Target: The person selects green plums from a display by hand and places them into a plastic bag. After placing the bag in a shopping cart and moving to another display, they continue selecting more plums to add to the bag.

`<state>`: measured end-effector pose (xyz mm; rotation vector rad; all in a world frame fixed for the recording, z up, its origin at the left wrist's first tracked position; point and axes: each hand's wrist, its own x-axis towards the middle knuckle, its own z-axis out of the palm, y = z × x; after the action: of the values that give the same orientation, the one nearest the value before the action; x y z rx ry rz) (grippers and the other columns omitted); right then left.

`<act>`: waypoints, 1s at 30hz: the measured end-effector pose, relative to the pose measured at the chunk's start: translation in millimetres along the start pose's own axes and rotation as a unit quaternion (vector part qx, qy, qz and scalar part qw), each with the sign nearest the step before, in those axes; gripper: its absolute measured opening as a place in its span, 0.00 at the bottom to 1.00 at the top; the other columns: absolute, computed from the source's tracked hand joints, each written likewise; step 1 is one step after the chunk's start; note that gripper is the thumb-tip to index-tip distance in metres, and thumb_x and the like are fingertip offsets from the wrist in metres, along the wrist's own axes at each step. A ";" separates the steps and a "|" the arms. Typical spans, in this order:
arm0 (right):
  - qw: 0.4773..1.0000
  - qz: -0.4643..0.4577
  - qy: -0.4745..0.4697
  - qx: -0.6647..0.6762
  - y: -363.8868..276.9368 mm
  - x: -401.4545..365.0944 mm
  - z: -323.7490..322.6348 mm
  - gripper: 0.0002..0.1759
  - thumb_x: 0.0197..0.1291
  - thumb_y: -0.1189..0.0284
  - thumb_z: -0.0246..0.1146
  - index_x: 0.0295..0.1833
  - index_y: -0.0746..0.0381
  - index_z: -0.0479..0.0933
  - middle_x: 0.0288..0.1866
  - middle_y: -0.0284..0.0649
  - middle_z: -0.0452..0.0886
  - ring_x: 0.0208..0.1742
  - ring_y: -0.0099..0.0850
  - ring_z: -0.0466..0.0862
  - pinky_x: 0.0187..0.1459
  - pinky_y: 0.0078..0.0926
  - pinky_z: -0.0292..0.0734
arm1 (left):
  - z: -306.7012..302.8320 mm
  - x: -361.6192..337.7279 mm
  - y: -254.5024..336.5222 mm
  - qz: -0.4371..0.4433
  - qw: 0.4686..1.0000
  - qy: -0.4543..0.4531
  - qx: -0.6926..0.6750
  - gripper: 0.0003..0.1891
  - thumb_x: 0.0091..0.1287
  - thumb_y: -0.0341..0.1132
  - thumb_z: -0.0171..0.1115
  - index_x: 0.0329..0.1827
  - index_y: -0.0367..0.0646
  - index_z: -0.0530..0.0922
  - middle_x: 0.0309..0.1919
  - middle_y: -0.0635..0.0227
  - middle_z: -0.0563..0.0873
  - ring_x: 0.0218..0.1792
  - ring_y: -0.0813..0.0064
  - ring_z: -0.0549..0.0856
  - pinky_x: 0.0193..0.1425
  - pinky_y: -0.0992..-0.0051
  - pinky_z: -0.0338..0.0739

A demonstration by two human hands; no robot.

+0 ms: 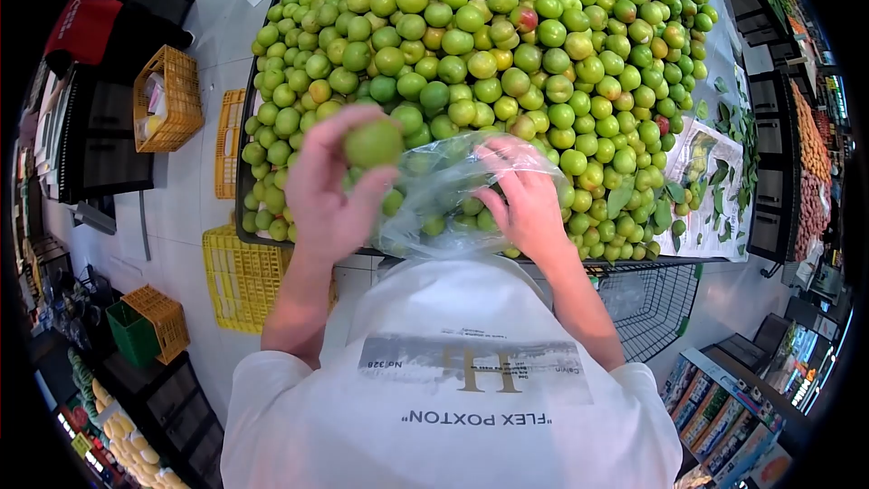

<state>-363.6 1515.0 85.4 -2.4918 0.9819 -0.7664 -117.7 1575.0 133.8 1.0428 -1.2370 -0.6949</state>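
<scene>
A large heap of green fruit, some of it tinged red or yellow, fills a dark-edged display. My left hand, slightly blurred, holds one green fruit between thumb and fingers above the heap's near edge. To its right is a clear plastic bag, with green fruit showing through it; whether that fruit lies inside or beneath cannot be made out. My right hand has its fingers bent around the right side of the bag, the fingertips partly behind the film.
Yellow crates stand on the floor at left, near an orange basket. A wire cart is below the display at right. Leaves lie on newspaper. A person in red is at upper left.
</scene>
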 end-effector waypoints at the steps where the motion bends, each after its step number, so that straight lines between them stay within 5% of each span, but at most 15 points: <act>1: 1.000 -0.002 0.007 0.018 -0.1 -0.4 -1.6 0.32 0.55 0.74 0.76 0.67 0.59 0.78 0.63 0.47 0.80 0.64 0.51 0.80 0.65 0.49 0.76 | 0.6 -3.4 23.7 -0.029 0.987 -0.145 0.057 0.25 0.69 0.27 0.69 0.68 0.37 0.73 0.53 0.61 0.87 0.42 0.77 0.86 0.43 0.76 0.83; 2: 1.000 -0.002 0.006 0.018 0.7 0.1 -2.6 0.32 0.55 0.74 0.76 0.67 0.59 0.78 0.63 0.47 0.80 0.64 0.51 0.80 0.65 0.49 0.76 | 4.3 -6.8 40.6 -0.057 0.950 -0.286 0.113 0.27 0.66 0.30 0.73 0.67 0.39 0.74 0.54 0.61 0.86 0.41 0.76 0.87 0.40 0.76 0.83; 4: 0.998 -0.005 0.011 0.059 3.8 3.1 -4.7 0.28 0.58 0.76 0.73 0.66 0.60 0.78 0.60 0.48 0.82 0.62 0.51 0.81 0.63 0.47 0.77 | 37.1 -28.6 26.5 0.065 0.909 -0.330 0.245 0.28 0.61 0.33 0.76 0.65 0.43 0.78 0.54 0.62 0.86 0.37 0.69 0.89 0.36 0.73 0.84; 7: 0.996 0.022 0.008 0.084 10.4 1.8 -4.2 0.27 0.61 0.78 0.70 0.67 0.61 0.77 0.60 0.48 0.83 0.62 0.51 0.81 0.63 0.45 0.77 | 61.8 -44.3 -7.0 0.011 0.850 -0.312 0.425 0.28 0.57 0.34 0.78 0.62 0.46 0.80 0.53 0.62 0.86 0.36 0.61 0.89 0.34 0.69 0.83; 14: 0.994 0.072 -0.015 0.078 1.3 1.8 -16.0 0.28 0.63 0.79 0.69 0.70 0.60 0.76 0.63 0.51 0.82 0.64 0.51 0.80 0.67 0.42 0.75 | 37.2 -53.1 -4.8 0.071 0.919 -0.173 0.346 0.11 0.61 0.27 0.73 0.46 0.41 0.85 0.41 0.60 0.88 0.35 0.61 0.89 0.35 0.68 0.83; 16: 0.994 0.078 -0.018 0.072 2.4 0.0 -15.8 0.29 0.63 0.79 0.70 0.70 0.60 0.77 0.63 0.50 0.82 0.65 0.51 0.80 0.67 0.42 0.75 | 14.3 -56.7 -2.8 0.016 0.935 -0.033 0.353 0.06 0.63 0.23 0.70 0.42 0.38 0.86 0.36 0.60 0.88 0.35 0.62 0.89 0.37 0.68 0.83; 22: 0.998 0.043 -0.010 0.047 6.2 -0.9 -10.2 0.24 0.61 0.79 0.71 0.63 0.62 0.81 0.60 0.49 0.84 0.62 0.51 0.82 0.65 0.43 0.77 | -15.3 -82.0 -21.2 -0.081 0.916 -0.128 0.372 0.10 0.64 0.20 0.67 0.46 0.41 0.87 0.39 0.62 0.87 0.35 0.60 0.88 0.38 0.69 0.83; 30: 0.998 0.057 0.001 0.019 2.5 -3.1 -17.8 0.22 0.60 0.77 0.73 0.61 0.62 0.82 0.58 0.48 0.85 0.61 0.50 0.83 0.64 0.43 0.78 | -8.7 -76.2 -30.3 -0.049 0.871 -0.195 0.448 0.21 0.60 0.21 0.69 0.58 0.45 0.83 0.46 0.63 0.82 0.41 0.60 0.86 0.42 0.65 0.83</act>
<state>-377.5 1513.2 97.1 -2.3797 1.0890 -0.7459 -123.5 1632.3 74.8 1.7898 -1.9531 -0.3938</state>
